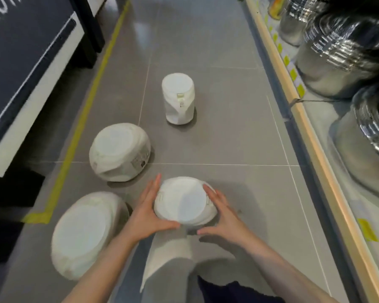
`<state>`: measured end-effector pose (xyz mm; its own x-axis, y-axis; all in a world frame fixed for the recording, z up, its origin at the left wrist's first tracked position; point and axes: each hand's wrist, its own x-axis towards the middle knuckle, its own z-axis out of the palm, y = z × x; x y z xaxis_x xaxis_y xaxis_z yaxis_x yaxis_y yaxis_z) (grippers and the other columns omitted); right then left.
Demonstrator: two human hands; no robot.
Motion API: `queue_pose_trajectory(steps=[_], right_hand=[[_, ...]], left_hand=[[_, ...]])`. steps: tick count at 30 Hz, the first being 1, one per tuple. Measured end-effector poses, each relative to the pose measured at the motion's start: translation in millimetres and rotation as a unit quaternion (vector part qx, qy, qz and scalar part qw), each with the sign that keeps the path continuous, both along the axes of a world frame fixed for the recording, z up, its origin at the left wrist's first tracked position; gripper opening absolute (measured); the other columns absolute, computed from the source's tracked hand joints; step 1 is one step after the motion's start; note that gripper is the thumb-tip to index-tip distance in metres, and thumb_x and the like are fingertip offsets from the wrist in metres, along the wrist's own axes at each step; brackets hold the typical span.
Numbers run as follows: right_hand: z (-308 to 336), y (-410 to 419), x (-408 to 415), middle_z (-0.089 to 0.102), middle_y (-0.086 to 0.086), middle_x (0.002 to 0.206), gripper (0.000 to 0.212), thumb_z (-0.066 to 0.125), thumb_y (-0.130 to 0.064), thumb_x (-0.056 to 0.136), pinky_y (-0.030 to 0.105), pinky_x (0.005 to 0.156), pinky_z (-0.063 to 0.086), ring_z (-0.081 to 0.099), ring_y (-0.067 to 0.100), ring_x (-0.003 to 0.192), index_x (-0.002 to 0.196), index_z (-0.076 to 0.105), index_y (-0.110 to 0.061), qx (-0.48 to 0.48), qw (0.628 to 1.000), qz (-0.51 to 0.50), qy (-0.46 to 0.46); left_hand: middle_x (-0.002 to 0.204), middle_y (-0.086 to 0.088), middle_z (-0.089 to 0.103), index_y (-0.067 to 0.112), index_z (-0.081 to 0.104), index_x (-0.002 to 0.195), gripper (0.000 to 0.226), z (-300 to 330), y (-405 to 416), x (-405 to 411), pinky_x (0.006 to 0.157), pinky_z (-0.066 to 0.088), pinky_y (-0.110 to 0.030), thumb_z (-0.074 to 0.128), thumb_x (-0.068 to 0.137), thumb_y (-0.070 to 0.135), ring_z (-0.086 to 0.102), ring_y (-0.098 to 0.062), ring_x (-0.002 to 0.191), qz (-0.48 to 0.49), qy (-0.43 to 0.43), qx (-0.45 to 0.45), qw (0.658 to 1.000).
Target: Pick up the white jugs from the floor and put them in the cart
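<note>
Several white jugs stand on the grey tiled floor. The nearest jug [184,201] sits between my hands: my left hand [147,212] presses its left side and my right hand [222,213] cups its right side. A wide jug [83,235] lies at the lower left, another rounded one [118,150] is behind it, and a tall narrow jug [178,98] stands farther up the aisle. No cart is in view.
A wooden-edged shelf [311,136] with stacked steel pots [341,55] runs along the right. A dark display unit [26,68] stands at the left, bordered by a yellow floor line [83,119]. My grey trouser leg [169,261] is below the hands.
</note>
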<state>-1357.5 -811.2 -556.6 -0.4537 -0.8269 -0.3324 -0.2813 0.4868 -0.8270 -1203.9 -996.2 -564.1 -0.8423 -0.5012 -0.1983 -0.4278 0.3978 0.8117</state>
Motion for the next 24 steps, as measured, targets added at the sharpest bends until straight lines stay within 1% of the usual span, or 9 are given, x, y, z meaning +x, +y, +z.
queue_pose_trajectory(steps=[2,4,7,9,11,14,18,22,24], right_hand=[[-7.7,-1.7,1.4,0.028,-0.013,0.136,0.106,0.088,-0.024,0.053,-0.009,0.086,0.027,0.034,-0.001,0.123,0.124,0.02,-0.063,-0.025,0.999,-0.029,-0.005],[-12.6,-3.5,2.7,0.034,-0.009,0.132,0.101,0.088,-0.015,0.056,-0.009,0.076,0.033,0.039,-0.005,0.116,0.123,0.026,-0.059,-0.047,0.998,-0.046,-0.007],[-10.1,-6.9,1.4,0.039,-0.004,0.131,0.101,0.088,-0.019,0.055,-0.009,0.089,0.022,0.037,-0.014,0.115,0.125,0.027,-0.059,-0.045,0.998,-0.042,0.023],[-0.1,-12.0,-5.7,0.04,-0.004,0.13,0.101,0.088,-0.021,0.055,-0.005,0.096,0.023,0.04,-0.009,0.115,0.125,0.027,-0.06,-0.035,0.998,-0.04,0.013],[19.5,-19.9,-15.6,0.04,-0.004,0.131,0.101,0.088,-0.024,0.055,0.009,0.105,0.027,0.039,-0.001,0.121,0.124,0.026,-0.063,-0.024,0.999,-0.035,-0.002],[71.5,-34.3,-33.8,0.04,-0.004,0.136,0.101,0.084,-0.036,0.049,0.023,0.109,0.028,0.036,0.005,0.128,0.129,0.027,-0.059,-0.018,1.0,-0.018,-0.01],[170.3,-47.9,-53.3,0.04,-0.003,0.138,0.101,0.086,-0.025,0.056,0.027,0.112,0.028,0.034,0.008,0.13,0.137,0.029,-0.046,-0.012,1.0,-0.014,-0.023],[284.5,-52.0,-62.6,0.04,-0.001,0.138,0.098,0.085,-0.03,0.054,0.033,0.112,0.032,0.038,0.011,0.13,0.131,0.03,-0.056,-0.019,0.999,-0.019,-0.039],[347.2,-53.7,-64.0,0.039,-0.001,0.139,0.094,0.085,-0.031,0.052,0.031,0.111,0.033,0.038,0.011,0.13,0.124,0.032,-0.063,-0.029,0.998,-0.02,-0.043]], left_hand=[[0.145,0.033,0.003,0.055,0.001,0.133,0.126,-7.5,1.6,1.3,0.113,0.007,-0.017,0.081,0.036,0.061,0.004,-0.001,0.142,-0.02,0.017,-0.013,1.0],[0.144,0.03,0.012,0.053,0.01,0.133,0.119,-10.8,3.7,2.1,0.104,0.007,0.0,0.081,0.037,0.057,0.01,0.01,0.137,-0.02,0.034,-0.026,0.999],[0.139,0.027,0.027,0.052,0.022,0.132,0.111,-7.5,2.6,1.6,0.098,0.014,0.004,0.084,0.04,0.051,0.019,0.022,0.126,-0.005,0.052,-0.026,0.998],[0.135,0.032,0.031,0.058,0.024,0.129,0.11,2.7,-0.9,-1.3,0.097,0.02,0.002,0.088,0.04,0.045,0.026,0.02,0.124,0.007,0.054,-0.004,0.999],[0.131,0.033,0.041,0.063,0.03,0.125,0.108,25.3,-4.3,-8.4,0.098,0.028,-0.005,0.092,0.041,0.037,0.035,0.014,0.124,0.013,0.061,0.012,0.998],[0.114,0.045,0.05,0.071,0.038,0.11,0.1,78.4,-13.8,-26.1,0.085,0.033,0.0,0.093,0.045,0.017,0.045,0.02,0.11,0.016,0.068,0.032,0.997],[0.112,0.05,0.046,0.075,0.036,0.106,0.094,176.9,-25.3,-42.7,0.084,0.034,0.0,0.089,0.043,0.03,0.044,0.023,0.108,0.015,0.054,0.065,0.996],[0.106,0.05,0.05,0.077,0.035,0.103,0.093,303.0,-32.1,-52.8,0.083,0.038,-0.004,0.088,0.043,0.031,0.047,0.023,0.103,0.013,0.05,0.071,0.996],[0.1,0.051,0.052,0.077,0.038,0.1,0.092,365.9,-32.4,-53.3,0.077,0.036,0.002,0.089,0.043,0.027,0.048,0.026,0.098,0.013,0.056,0.073,0.996]])
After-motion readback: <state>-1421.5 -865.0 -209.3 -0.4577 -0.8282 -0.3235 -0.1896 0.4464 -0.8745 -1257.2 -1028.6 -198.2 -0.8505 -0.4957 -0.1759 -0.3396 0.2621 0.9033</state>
